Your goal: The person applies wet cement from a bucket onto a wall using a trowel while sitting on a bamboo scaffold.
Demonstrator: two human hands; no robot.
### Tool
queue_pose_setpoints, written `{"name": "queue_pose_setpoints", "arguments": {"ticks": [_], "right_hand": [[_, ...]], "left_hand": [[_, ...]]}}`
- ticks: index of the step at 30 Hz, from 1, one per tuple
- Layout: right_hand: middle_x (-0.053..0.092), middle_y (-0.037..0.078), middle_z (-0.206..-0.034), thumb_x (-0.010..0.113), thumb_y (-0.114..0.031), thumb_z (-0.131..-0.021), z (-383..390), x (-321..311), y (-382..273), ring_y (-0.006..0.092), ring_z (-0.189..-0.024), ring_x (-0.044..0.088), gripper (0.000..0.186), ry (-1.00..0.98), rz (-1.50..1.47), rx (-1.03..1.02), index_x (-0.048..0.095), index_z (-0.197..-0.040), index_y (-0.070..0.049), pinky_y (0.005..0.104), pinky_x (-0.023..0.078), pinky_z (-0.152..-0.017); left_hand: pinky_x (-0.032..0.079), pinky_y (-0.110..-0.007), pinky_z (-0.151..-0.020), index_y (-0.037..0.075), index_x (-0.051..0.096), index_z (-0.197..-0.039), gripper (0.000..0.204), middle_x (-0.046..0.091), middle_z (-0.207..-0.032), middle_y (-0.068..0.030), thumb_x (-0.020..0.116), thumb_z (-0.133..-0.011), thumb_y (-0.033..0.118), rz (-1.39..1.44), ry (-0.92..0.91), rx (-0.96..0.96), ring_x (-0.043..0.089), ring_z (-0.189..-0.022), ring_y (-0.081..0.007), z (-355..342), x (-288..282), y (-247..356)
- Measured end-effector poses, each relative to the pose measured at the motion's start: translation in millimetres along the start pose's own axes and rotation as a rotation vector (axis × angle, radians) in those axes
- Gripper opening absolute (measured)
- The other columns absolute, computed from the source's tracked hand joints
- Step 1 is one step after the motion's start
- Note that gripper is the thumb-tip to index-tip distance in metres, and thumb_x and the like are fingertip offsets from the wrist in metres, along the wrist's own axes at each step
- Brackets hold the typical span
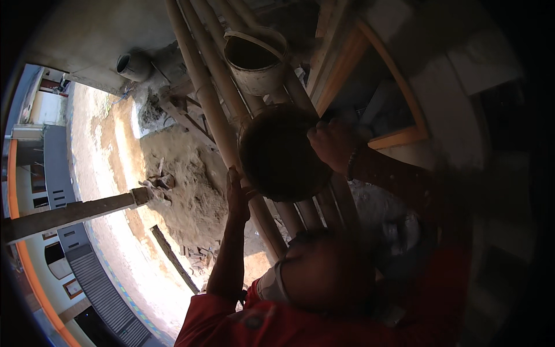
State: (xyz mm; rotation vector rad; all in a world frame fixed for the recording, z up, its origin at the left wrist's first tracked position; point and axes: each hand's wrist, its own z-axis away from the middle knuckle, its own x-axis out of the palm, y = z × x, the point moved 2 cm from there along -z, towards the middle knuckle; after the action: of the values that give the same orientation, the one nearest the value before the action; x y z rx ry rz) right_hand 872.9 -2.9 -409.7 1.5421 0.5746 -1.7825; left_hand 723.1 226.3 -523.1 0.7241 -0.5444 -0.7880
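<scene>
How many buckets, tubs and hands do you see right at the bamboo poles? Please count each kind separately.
Bucket: 1
Tub: 1
Hands: 2
Total: 4

Sand (193, 165) lies heaped beside sunlit ground (101, 136), with a drum-shaped vessel (134, 67) tipped over near the far wall (130, 29). At left, a building (40, 254) with orange trim shows behind a grey ribbed gate (113, 298) and a long beam (75, 214); at right, a wooden frame (399, 137) borders a dark opening.
</scene>
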Motion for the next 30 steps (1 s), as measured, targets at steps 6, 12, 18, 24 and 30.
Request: {"name": "queue_pose_setpoints", "arguments": {"ticks": [6,12,18,24,30], "right_hand": [[0.073,0.006,-0.089,0.062,-0.018,-0.087,-43,22,-31,0.0244,-0.090,0.072,0.016,-0.263,0.159,-0.073,0.076,-0.090,-0.012,0.0377,0.057,-0.072],[0.074,0.012,-0.104,0.066,-0.024,-0.082,-42,25,-46,0.0274,-0.100,0.071,0.026,-0.500,0.123,-0.242,0.077,-0.099,-0.008,0.0401,0.056,-0.083],[0.072,0.019,-0.108,0.063,-0.025,-0.079,-40,53,-55,0.0323,-0.103,0.069,0.032,-0.735,-0.151,-0.219,0.075,-0.100,-0.005,0.0413,0.054,-0.088],[0.071,0.017,-0.094,0.061,-0.014,-0.082,-2,55,-32,0.0325,-0.091,0.069,0.023,-0.331,-0.545,-0.021,0.071,-0.102,-0.008,0.0430,0.055,-0.082],[0.068,0.016,-0.098,0.057,-0.025,-0.092,57,47,-15,0.0310,-0.092,0.070,0.022,0.010,-0.400,0.161,0.068,-0.105,-0.011,0.0470,0.056,-0.078]], "left_hand": [[0.061,-0.036,-0.087,0.004,0.044,-0.141,0.048,0.057,-0.130,-0.0152,0.060,-0.098,0.021,0.060,-0.372,0.092,0.067,-0.101,-0.0264,6,30,-1],[0.059,-0.038,-0.088,-0.002,0.045,-0.137,0.044,0.060,-0.126,-0.0148,0.054,-0.099,0.018,-0.019,-0.388,-0.024,0.066,-0.105,-0.0263,-16,10,-13],[0.059,-0.040,-0.088,-0.003,0.049,-0.134,0.041,0.063,-0.120,-0.0153,0.053,-0.099,0.017,0.048,-0.390,-0.036,0.067,-0.103,-0.0277,-9,21,-12],[0.059,-0.041,-0.082,-0.005,0.057,-0.124,0.035,0.066,-0.114,-0.0172,0.054,-0.097,0.018,-0.025,-0.372,-0.289,0.067,-0.099,-0.0297,-29,2,-30],[0.058,-0.034,-0.081,-0.003,0.063,-0.115,0.029,0.067,-0.108,-0.0129,0.061,-0.090,0.012,-0.143,-0.457,0.018,0.068,-0.096,-0.0246,-49,-5,-48]]}}
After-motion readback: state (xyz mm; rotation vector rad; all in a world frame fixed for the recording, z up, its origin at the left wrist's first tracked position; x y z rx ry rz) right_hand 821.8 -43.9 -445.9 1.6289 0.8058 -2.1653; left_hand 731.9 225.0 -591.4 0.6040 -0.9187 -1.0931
